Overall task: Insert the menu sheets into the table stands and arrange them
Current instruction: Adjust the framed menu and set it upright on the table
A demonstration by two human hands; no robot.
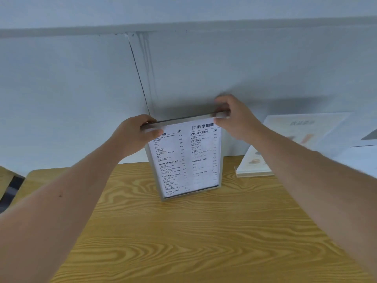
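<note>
A clear table stand (161,190) with a grey frame rests upright on the wooden table (183,237), close to the wall. Inside it sits a white menu sheet (187,158) with black text in two columns. My left hand (134,135) grips the stand's top left corner. My right hand (234,117) grips its top right corner. The stand tilts slightly, with its left bottom corner nearer to me.
A second clear stand (255,164) with a pale, pictured menu leans at the right, by the wall (81,88). The table's left edge drops to a dark floor (10,190).
</note>
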